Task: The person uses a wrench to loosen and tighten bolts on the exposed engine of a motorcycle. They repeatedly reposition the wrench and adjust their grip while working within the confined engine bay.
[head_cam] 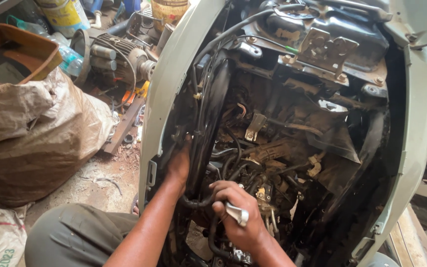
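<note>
Nearest the camera, the right hand point(237, 213) is clenched around a short silver metal tool point(237, 213), whose bright end sticks out between the fingers; the fist sits low in the opened pale grey-green scooter body point(170, 74), among black rubber hoses point(199, 201) and cables. Just to the left of the fist and a little deeper, the left hand point(180, 165) reaches into the gap between the body's left panel and a black curved frame tube point(208, 113). Its fingers are hidden behind the parts, so whether it grips anything cannot be told. Two hands are in view and one tool.

Above the hands, in the middle of the scooter body, sits the dusty brown engine area with a small bent metal bracket point(254, 126). Further up lies a grey pressed-steel latch plate point(324, 52).

Left of the scooter body, on the dirt floor, stands one bulging tan sack point(35, 143) with a rusty brown tray point(11, 54) on top. Beyond it lies one ribbed grey electric motor point(119, 57) and a yellow-and-white plastic bucket point(65, 15).
</note>
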